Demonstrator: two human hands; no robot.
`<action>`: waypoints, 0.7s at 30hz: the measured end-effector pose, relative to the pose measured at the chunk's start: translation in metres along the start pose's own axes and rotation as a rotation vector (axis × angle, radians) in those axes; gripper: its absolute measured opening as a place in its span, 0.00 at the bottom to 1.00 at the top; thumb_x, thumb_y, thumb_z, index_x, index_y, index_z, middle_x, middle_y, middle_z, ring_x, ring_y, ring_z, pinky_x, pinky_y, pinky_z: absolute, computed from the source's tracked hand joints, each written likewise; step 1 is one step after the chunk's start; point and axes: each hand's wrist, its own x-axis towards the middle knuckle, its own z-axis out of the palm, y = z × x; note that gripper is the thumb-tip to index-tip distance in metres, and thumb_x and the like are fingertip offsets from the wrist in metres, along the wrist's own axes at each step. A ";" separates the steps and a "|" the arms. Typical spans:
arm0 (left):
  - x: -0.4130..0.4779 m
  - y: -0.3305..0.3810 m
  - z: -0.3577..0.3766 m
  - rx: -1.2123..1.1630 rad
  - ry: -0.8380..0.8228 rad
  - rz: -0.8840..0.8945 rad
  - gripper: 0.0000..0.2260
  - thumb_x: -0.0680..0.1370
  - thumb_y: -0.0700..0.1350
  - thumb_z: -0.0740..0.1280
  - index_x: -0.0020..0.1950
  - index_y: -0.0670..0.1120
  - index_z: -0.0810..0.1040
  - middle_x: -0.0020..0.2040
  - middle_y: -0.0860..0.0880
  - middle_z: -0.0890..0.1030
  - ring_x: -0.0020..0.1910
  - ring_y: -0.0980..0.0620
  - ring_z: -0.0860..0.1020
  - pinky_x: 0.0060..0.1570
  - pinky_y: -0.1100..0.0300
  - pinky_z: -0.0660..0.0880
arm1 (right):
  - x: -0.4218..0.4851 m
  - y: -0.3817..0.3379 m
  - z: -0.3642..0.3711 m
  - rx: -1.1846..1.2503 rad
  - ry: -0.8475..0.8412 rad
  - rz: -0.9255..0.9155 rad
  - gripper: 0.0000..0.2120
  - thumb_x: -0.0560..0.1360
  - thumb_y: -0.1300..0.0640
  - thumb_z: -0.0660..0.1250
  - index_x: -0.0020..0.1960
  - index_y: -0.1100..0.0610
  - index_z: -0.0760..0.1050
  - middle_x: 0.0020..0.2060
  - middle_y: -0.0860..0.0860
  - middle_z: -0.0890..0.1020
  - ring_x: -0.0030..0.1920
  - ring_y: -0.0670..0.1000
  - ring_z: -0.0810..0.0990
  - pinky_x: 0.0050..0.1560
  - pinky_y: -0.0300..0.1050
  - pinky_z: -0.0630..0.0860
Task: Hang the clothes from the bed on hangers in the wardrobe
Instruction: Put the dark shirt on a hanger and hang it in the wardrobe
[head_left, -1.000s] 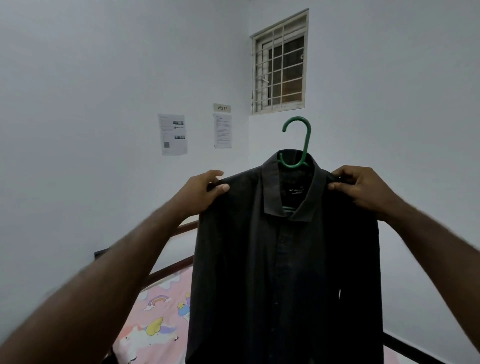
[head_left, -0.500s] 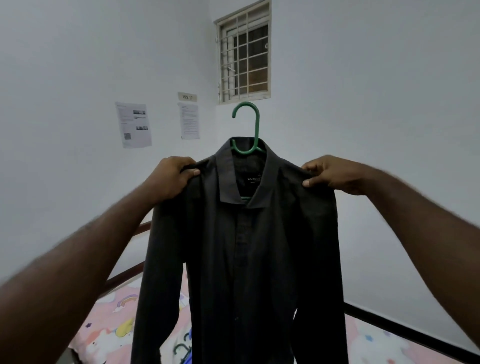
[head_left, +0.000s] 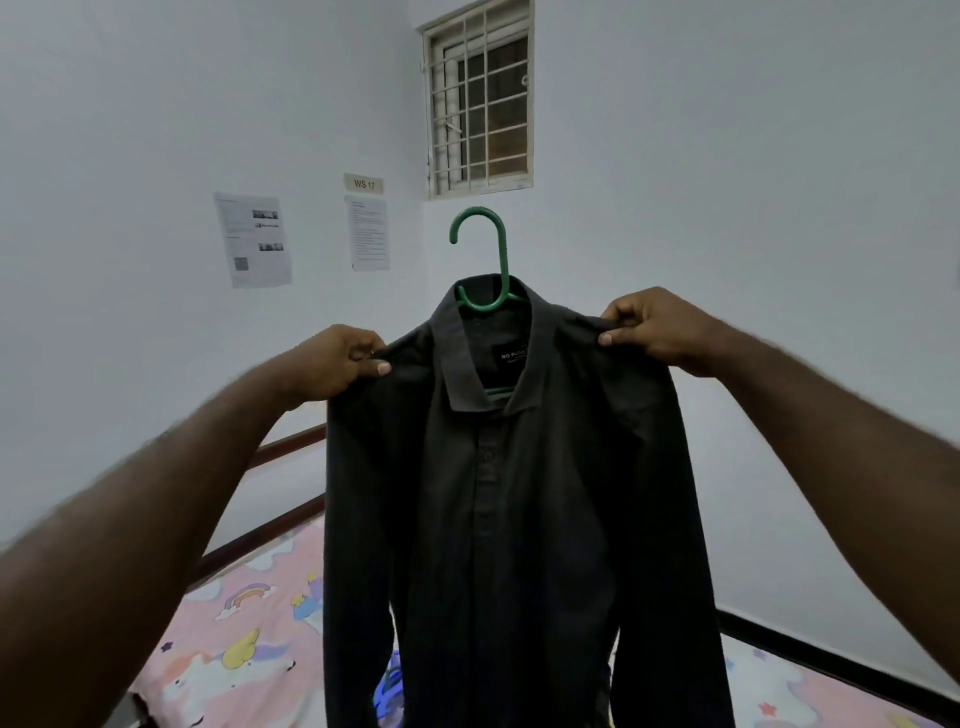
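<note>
Dark shirt (head_left: 519, 519) on green hanger (head_left: 501, 254), held up by both shoulders.
Left hand (head_left: 337, 364) and right hand (head_left: 654, 330) each pinch a shoulder seam of the shirt, probably to square the cloth on the hanger before carrying. Hook stands free above the shirt collar. Below the shirt: bed (head_left: 234, 649), pink sheet. Behind the shirt: barred window (head_left: 480, 98). Wardrobe not in view.

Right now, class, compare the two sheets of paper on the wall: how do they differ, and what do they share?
The left sheet looks wider than the right sheet. The left sheet carries small pictures and a square code; the right sheet shows only text. The right sheet hangs under a sign; the left sheet does not. Both are white, on one wall.
</note>
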 end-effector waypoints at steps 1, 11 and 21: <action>-0.001 -0.002 -0.001 -0.006 -0.043 -0.025 0.02 0.79 0.42 0.68 0.47 0.45 0.80 0.44 0.46 0.83 0.45 0.48 0.80 0.45 0.56 0.74 | 0.000 0.002 0.000 -0.005 0.035 -0.004 0.01 0.76 0.65 0.70 0.45 0.61 0.81 0.39 0.55 0.83 0.40 0.50 0.80 0.42 0.44 0.76; 0.007 -0.005 0.025 -0.002 0.140 0.062 0.03 0.79 0.40 0.67 0.49 0.46 0.81 0.45 0.48 0.84 0.48 0.49 0.81 0.53 0.53 0.77 | 0.013 -0.021 0.019 0.084 0.109 -0.056 0.14 0.77 0.50 0.70 0.59 0.55 0.78 0.48 0.54 0.84 0.46 0.50 0.83 0.47 0.45 0.76; 0.010 0.005 0.034 0.191 0.114 0.145 0.03 0.79 0.41 0.67 0.47 0.47 0.78 0.40 0.52 0.80 0.42 0.53 0.77 0.41 0.63 0.70 | 0.032 -0.062 0.042 0.025 0.242 -0.124 0.10 0.80 0.52 0.64 0.43 0.56 0.77 0.42 0.50 0.83 0.38 0.45 0.77 0.43 0.40 0.71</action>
